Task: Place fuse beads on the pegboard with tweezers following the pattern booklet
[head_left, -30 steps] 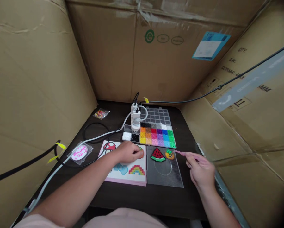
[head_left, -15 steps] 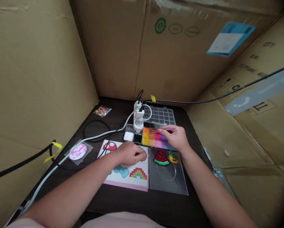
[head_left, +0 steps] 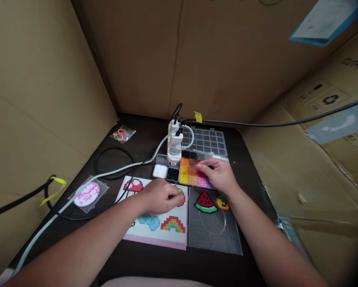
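Observation:
My right hand (head_left: 220, 176) pinches pink tweezers (head_left: 205, 164) over the bead box (head_left: 184, 170), whose compartments hold beads in many colours. The tweezer tips hang by the orange and brown beads; whether they grip a bead is too small to tell. Loosely closed, my left hand (head_left: 160, 196) rests on a pattern sheet (head_left: 155, 239) with pixel pictures, its fingers curled near an orange-green one. To the right of the sheet lies a clear pegboard (head_left: 219, 244) bearing a watermelon slice of beads (head_left: 206, 202) and a yellow-green bead fruit (head_left: 223, 202), partly behind my right wrist.
A white power strip (head_left: 174, 145) with plugs stands behind two small boxes of white beads (head_left: 160, 171) and black beads (head_left: 172, 174). Cables (head_left: 119, 169) cross the left side, over a pink-and-white bead disc (head_left: 87, 193). Cardboard walls (head_left: 143, 59) enclose the table.
The camera view has tilted down a little. My right hand with the tweezers has shifted slightly left over the bead box. My left hand stays on the pattern sheet.

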{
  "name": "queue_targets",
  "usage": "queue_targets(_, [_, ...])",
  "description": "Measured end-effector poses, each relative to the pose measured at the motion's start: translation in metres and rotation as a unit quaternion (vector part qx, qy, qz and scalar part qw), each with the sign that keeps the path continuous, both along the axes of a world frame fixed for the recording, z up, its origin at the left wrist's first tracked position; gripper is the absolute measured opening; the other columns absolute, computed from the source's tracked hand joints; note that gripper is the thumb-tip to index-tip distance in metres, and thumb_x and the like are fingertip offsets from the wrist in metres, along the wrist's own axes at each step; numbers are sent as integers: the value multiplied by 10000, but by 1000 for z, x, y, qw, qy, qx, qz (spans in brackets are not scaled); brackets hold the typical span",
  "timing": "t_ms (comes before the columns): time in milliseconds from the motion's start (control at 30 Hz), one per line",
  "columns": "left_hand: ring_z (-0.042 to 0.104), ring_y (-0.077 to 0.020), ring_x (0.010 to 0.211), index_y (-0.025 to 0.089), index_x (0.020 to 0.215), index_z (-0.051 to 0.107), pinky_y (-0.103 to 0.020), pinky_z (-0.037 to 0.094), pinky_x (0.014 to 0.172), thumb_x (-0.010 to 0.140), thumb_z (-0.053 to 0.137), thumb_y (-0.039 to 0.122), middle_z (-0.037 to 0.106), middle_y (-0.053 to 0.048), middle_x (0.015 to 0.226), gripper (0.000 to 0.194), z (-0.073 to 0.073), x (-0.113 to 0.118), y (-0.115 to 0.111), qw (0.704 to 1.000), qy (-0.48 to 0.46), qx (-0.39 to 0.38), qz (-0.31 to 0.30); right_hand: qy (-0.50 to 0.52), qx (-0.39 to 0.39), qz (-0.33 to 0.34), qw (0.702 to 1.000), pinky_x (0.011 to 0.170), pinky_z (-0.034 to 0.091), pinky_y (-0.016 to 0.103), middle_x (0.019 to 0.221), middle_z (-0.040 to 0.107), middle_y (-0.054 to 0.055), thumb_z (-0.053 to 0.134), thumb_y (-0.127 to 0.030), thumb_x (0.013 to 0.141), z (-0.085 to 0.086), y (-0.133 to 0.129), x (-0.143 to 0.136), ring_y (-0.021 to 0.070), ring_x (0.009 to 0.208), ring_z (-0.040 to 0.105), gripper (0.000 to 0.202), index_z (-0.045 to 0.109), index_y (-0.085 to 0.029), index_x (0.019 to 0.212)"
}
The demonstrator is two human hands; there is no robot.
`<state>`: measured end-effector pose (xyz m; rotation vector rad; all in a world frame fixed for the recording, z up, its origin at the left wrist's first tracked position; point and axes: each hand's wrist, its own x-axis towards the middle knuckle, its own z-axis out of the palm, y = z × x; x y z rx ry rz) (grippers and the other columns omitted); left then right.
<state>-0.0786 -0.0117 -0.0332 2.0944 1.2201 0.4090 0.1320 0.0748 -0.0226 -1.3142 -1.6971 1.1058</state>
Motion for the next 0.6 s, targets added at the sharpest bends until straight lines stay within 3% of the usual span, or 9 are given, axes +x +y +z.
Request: queue_targets(600, [295,-90,476,167,500,534,-270,200,523,890,459,352,446,34,464,437,0,0,0,1000,-2,-10,3,2,-3,-1,1000,605,526,302,697,735,75,747,-363,664,-6,3,2,190,637,675,204,716,-165,701])
